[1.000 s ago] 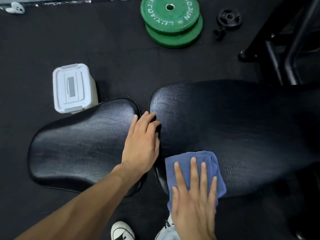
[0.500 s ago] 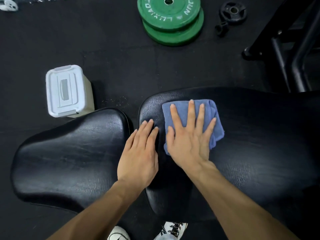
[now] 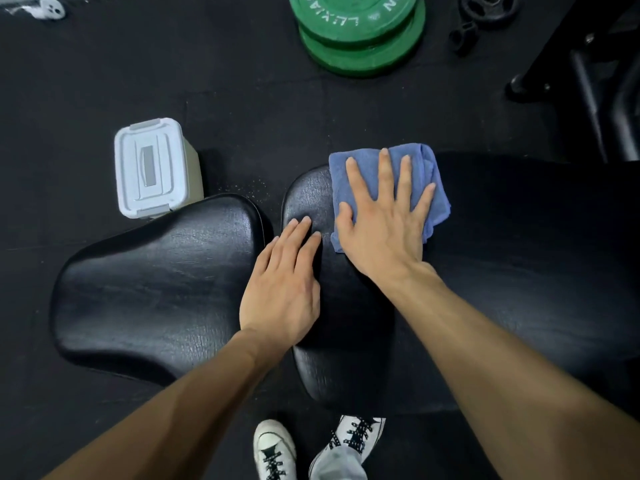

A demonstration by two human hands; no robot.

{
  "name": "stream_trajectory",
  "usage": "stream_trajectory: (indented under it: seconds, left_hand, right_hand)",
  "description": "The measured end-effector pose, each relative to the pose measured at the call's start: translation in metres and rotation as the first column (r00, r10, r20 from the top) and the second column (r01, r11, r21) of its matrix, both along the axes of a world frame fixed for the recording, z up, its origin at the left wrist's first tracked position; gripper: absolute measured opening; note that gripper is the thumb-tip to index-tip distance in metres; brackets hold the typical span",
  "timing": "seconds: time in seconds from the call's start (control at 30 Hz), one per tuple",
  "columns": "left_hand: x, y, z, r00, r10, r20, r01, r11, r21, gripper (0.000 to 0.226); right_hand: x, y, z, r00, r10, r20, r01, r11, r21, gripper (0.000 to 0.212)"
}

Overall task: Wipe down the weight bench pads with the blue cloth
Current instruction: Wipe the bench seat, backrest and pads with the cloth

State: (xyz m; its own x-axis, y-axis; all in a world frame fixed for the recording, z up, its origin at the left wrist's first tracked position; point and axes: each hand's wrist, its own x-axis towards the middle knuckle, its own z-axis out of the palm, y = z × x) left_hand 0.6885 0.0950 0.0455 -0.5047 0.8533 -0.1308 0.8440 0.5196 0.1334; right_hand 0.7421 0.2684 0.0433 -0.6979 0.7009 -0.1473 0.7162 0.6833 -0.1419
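My right hand (image 3: 382,223), flat and fingers spread on the blue cloth (image 3: 427,188), had pushed it from the back pad's (image 3: 519,271) near edge to its far edge, finishing one stroke, while my open left hand (image 3: 282,289) braced.

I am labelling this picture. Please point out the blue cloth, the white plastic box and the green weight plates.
blue cloth (image 3: 433,188): head view, right folded part.
white plastic box (image 3: 149,166): head view, lid centre.
green weight plates (image 3: 360,26): head view, top plate's face.
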Motion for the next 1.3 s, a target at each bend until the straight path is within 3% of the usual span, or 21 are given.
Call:
stream_trajectory:
  seconds: [0.33,0.6,0.7,0.77,1.07,1.3]
  left_hand:
    - [-0.001,-0.002,0.001,0.999,0.004,0.047,-0.005,1.000,0.027,0.064]
    - [0.016,0.015,0.013,0.978,0.078,0.194,-0.119,0.970,0.213,0.044]
    - [0.049,0.040,0.009,0.975,-0.019,0.220,-0.039,0.966,0.257,0.047]
    - [0.065,0.051,0.000,0.984,-0.029,0.175,-0.007,0.979,0.205,0.050]
    - [0.068,0.053,-0.008,0.994,0.004,0.108,-0.017,0.992,0.124,0.055]
    - [0.067,0.055,-0.007,0.992,0.000,0.125,-0.017,0.991,0.136,0.056]
  right_hand:
    - [0.123,-0.086,0.008,0.999,-0.012,0.044,0.013,0.999,-0.036,0.068]
    - [0.210,-0.125,0.017,0.983,-0.084,0.162,0.092,0.995,-0.037,0.061]
    - [0.202,-0.124,0.016,0.970,-0.140,0.199,0.152,0.987,-0.044,0.061]
    - [0.193,-0.119,0.011,0.968,-0.169,0.186,0.178,0.983,-0.033,0.066]
    - [0.134,-0.027,0.010,0.992,-0.036,0.120,0.038,0.999,-0.017,0.063]
    - [0.052,0.070,0.002,0.993,-0.040,0.110,0.042,0.999,-0.025,0.064]
